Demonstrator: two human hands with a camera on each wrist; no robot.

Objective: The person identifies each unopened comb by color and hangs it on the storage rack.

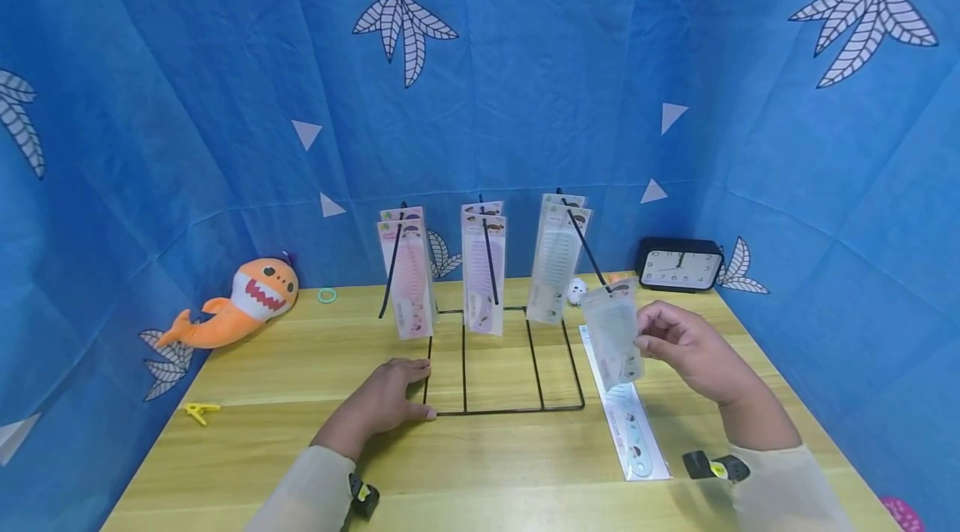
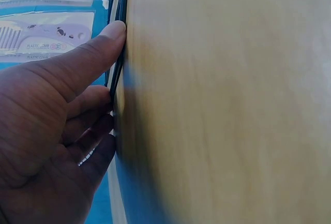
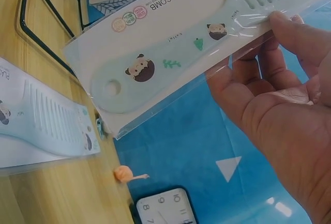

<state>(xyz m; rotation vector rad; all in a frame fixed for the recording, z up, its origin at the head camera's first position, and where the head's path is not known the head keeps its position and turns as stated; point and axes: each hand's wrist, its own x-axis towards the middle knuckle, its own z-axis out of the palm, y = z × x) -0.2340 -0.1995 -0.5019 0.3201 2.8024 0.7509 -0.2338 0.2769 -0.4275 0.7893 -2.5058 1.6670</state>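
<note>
My right hand (image 1: 686,348) pinches the side edge of a bagged pale green plastic comb (image 3: 170,63). The top of that pack meets the tip of the right hook of a black wire display rack (image 1: 510,412); whether the hook passes through it, I cannot tell. My left hand (image 1: 386,399) rests at the rack's front left corner, thumb and fingers touching the wire (image 2: 123,43). Bagged combs hang on the three hooks: pink (image 1: 411,282), purple (image 1: 483,278) and pale green (image 1: 555,265). Another bagged pale comb (image 1: 630,432) lies on the table, right of the rack.
A black alarm clock (image 1: 680,265) stands at the back right, near a small white figure (image 1: 577,291). On the left are an orange shark plush (image 1: 243,303), a teal ring (image 1: 327,295) and a yellow clip (image 1: 201,412). Blue patterned cloth (image 1: 510,98) surrounds the wooden table (image 1: 480,482).
</note>
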